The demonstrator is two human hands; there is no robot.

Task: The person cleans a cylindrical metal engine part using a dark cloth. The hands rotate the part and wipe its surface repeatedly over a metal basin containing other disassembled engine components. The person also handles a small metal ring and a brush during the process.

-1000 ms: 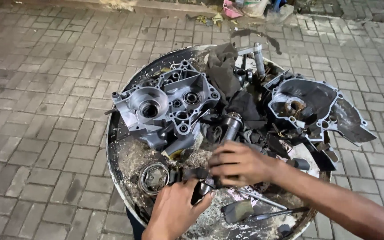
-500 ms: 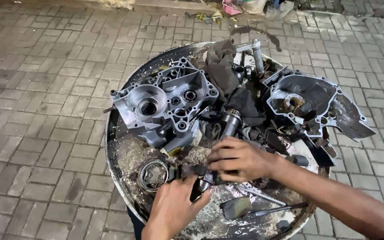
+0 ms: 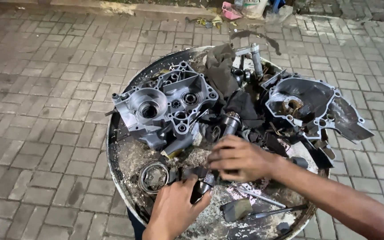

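Observation:
My left hand [image 3: 174, 212] reaches up from the bottom edge and grips a small dark metal engine part [image 3: 199, 189] at the near side of a round grimy metal tray [image 3: 121, 186]. My right hand [image 3: 240, 158] comes in from the right, fingers curled down over the same dark part. A grey engine crankcase half [image 3: 163, 109] lies on the tray's left. A second, darker crankcase cover [image 3: 310, 106] lies on the right. A round bearing-like ring [image 3: 153, 177] sits just left of my left hand.
Dark rags [image 3: 222, 71], a metal shaft [image 3: 256, 60] and several small parts crowd the tray's middle and back. A flat scraper [image 3: 238, 209] and a thin tool [image 3: 274, 212] lie near the front right. Brick paving [image 3: 45, 111] surrounds the tray; litter lies along the far kerb.
Both hands stay over the small dark part with only slight shifts of the fingers. The view has shifted a little.

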